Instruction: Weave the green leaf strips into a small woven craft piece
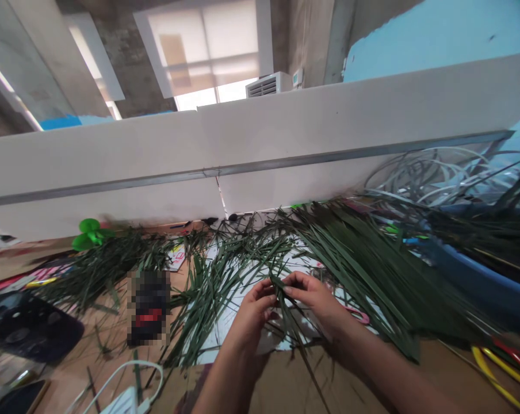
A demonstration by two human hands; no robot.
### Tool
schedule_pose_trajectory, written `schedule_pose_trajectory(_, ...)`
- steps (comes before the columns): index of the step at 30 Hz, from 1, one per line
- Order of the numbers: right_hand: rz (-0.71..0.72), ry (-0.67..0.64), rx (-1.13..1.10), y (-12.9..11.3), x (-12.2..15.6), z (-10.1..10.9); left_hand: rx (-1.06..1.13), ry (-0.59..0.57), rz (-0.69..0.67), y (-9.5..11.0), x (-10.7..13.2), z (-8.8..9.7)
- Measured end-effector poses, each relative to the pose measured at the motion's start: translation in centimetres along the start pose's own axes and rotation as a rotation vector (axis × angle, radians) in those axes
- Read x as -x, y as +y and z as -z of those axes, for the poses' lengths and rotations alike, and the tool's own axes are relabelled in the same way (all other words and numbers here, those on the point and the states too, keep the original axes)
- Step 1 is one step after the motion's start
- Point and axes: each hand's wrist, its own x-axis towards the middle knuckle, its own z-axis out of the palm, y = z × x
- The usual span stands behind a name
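Both my hands meet at the middle of the desk over a spread of long green leaf strips. My left hand (255,313) is closed in a pinch on a bundle of thin green leaf strips (286,313) that trails down towards me. My right hand (314,299) pinches the same strips from the other side, fingertips pressed together at the top of the bundle. A thick pile of long green leaves (363,264) lies just right of my hands. More loose strips (208,276) are scattered to the left over white paper (225,322).
A white partition wall (260,155) bounds the desk's far side. A blurred dark object (149,307) stands left of my hands. A green plastic piece (90,233) sits far left, a white cable (126,374) near the front, pale dried strips (436,178) and yellow and red cords (501,368) at the right.
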Motion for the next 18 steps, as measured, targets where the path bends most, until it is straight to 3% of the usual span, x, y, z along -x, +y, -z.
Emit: schedule_pose_trajectory(18,0.122,0.036,0.224,-0.1,-0.1,0.17,0.027,-0.08,0.027,0.32,0.16,0.08)
